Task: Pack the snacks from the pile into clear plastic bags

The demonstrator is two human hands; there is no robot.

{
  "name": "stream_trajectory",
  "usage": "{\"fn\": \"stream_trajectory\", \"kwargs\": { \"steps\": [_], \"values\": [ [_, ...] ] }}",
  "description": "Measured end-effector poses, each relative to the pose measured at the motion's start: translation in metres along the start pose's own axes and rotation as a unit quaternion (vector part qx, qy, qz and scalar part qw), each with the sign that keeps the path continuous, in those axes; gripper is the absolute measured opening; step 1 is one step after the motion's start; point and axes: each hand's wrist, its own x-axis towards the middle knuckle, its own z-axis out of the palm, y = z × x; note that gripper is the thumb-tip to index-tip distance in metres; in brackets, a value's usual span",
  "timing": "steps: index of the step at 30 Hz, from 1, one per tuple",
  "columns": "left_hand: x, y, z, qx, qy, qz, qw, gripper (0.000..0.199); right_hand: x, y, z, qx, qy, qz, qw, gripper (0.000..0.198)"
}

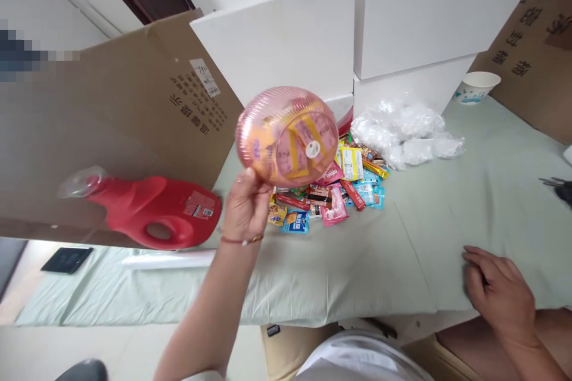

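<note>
My left hand (245,205) pinches the rim of a translucent pink plastic bowl (286,137) and holds it up over the table. The bowl is tilted with its ribbed outside toward me, and a small round white sticker is on its base. Yellow and pink packets show through the plastic; I cannot tell whether all of them lie inside. Behind and below it spreads a pile of wrapped snacks (334,205) in red, blue, pink and yellow packets. At the table's front right edge my right hand (500,292) rests on the cloth, fingers loosely bent, holding nothing.
A red jug (174,205) lies on its side at the left against cardboard (134,101). Clear plastic wrapping (402,131) is heaped right of the snacks, near a paper cup (478,86). White boxes (286,41) stand behind. A black tablet (67,260) lies far left.
</note>
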Motion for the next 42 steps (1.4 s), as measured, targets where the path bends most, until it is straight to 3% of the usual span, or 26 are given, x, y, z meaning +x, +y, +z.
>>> {"fn": "stream_trajectory", "kwargs": {
  "steps": [3, 6, 8, 15, 19, 21, 23, 25, 27, 29, 32, 35, 37, 38, 39, 41, 42],
  "values": [
    [0.029, -0.048, 0.015, -0.147, 0.082, -0.189, 0.967, 0.028, 0.003, -0.002, -0.002, 0.006, 0.004, -0.007, 1.0, 0.017],
    [0.033, -0.087, 0.022, -0.167, 0.098, -0.239, 0.952, 0.035, 0.003, -0.004, -0.003, 0.008, 0.006, -0.011, 1.0, 0.017],
    [0.026, -0.099, 0.021, -0.173, 0.089, -0.249, 0.949, 0.035, 0.004, -0.004, -0.003, 0.005, 0.005, -0.013, 1.0, 0.017],
    [0.003, -0.084, 0.015, -0.228, 0.017, -0.228, 0.946, 0.025, 0.002, -0.002, -0.004, 0.017, -0.007, 0.008, 1.0, 0.017],
    [-0.017, -0.081, 0.019, -0.226, -0.015, -0.228, 0.947, 0.017, 0.005, -0.007, -0.012, 0.081, -0.037, 0.109, 0.99, 0.023],
    [-0.035, -0.087, 0.021, -0.217, -0.035, -0.248, 0.943, 0.016, 0.011, -0.021, -0.019, 0.149, -0.049, 0.188, 0.97, 0.025],
    [-0.057, -0.099, 0.021, -0.204, -0.059, -0.279, 0.937, 0.019, 0.02, -0.043, -0.026, 0.267, -0.067, 0.246, 0.929, 0.039],
    [-0.081, -0.113, 0.021, -0.191, -0.082, -0.315, 0.926, 0.022, 0.031, -0.067, -0.032, 0.415, -0.086, 0.265, 0.866, 0.067],
    [-0.103, -0.126, 0.022, -0.19, -0.101, -0.351, 0.911, 0.026, 0.04, -0.085, -0.035, 0.531, -0.096, 0.273, 0.796, 0.081],
    [-0.118, -0.136, 0.027, -0.199, -0.115, -0.382, 0.895, 0.03, 0.046, -0.092, -0.036, 0.586, -0.099, 0.287, 0.751, 0.076],
    [-0.132, -0.145, 0.037, -0.191, -0.145, -0.401, 0.884, 0.032, 0.045, -0.084, -0.038, 0.605, -0.068, 0.29, 0.739, 0.049],
    [-0.144, -0.146, 0.04, -0.077, -0.192, -0.332, 0.921, 0.037, 0.038, -0.069, -0.047, 0.573, -0.032, 0.283, 0.768, 0.033],
    [-0.156, -0.145, 0.032, 0.101, -0.253, -0.202, 0.941, 0.038, 0.034, -0.059, -0.061, 0.54, 0.005, 0.303, 0.786, 0.033],
    [-0.164, -0.145, 0.025, 0.202, -0.298, -0.116, 0.926, 0.036, 0.034, -0.054, -0.069, 0.522, 0.028, 0.314, 0.792, 0.034],
    [-0.171, -0.145, 0.017, 0.295, -0.351, -0.025, 0.888, 0.035, 0.034, -0.049, -0.078, 0.504, 0.052, 0.322, 0.8, 0.037],
    [-0.183, -0.147, 0.002, 0.416, -0.472, 0.121, 0.768, 0.035, 0.04, -0.038, -0.095, 0.451, 0.103, 0.319, 0.827, 0.04],
    [-0.186, -0.149, -0.003, 0.45, -0.521, 0.166, 0.706, 0.036, 0.045, -0.031, -0.102, 0.404, 0.12, 0.305, 0.854, 0.039]
  ]
}}
